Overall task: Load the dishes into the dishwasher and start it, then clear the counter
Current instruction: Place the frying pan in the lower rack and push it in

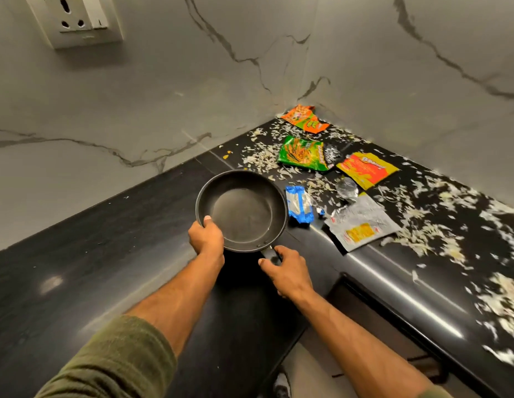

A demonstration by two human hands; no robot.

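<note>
A black frying pan (241, 211) with an empty inside is held over the corner of the black counter (106, 268). My left hand (207, 237) grips the pan's near-left rim, thumb over the edge. Its short black handle is wrapped by my right hand (287, 271) just below the pan. Whether the pan rests on the counter or hovers just above it cannot be told.
Right of the pan lie empty wrappers: a blue one (299, 203), a silver one (362, 225), a green one (303, 153), a yellow-red one (366, 168) and an orange one (304, 119). White vegetable scraps (428, 219) cover the right counter. A wall socket (74, 18) sits top left.
</note>
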